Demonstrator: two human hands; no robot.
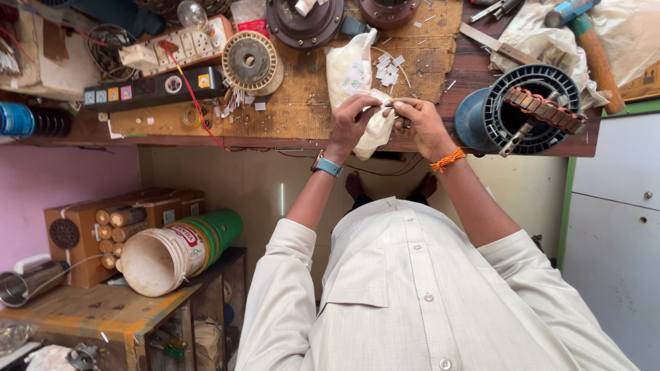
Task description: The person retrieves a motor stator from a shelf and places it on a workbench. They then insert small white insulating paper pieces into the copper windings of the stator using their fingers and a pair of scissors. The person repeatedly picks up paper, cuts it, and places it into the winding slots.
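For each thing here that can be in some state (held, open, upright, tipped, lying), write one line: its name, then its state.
left hand: closed on the plastic bag.
right hand: fingers pinched at the bag's edge.
plastic bag: held, lying on the workbench.
white bucket: tipped on its side, mouth open.
hammer: lying flat.
blue stator housing: on its side at the bench edge.
light bulb: unlit.

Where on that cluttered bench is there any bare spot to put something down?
Bare cardboard mat lies between the wound stator and the left hand holding the plastic bag. Crowded: the back edge, and the right end by the blue fan housing.
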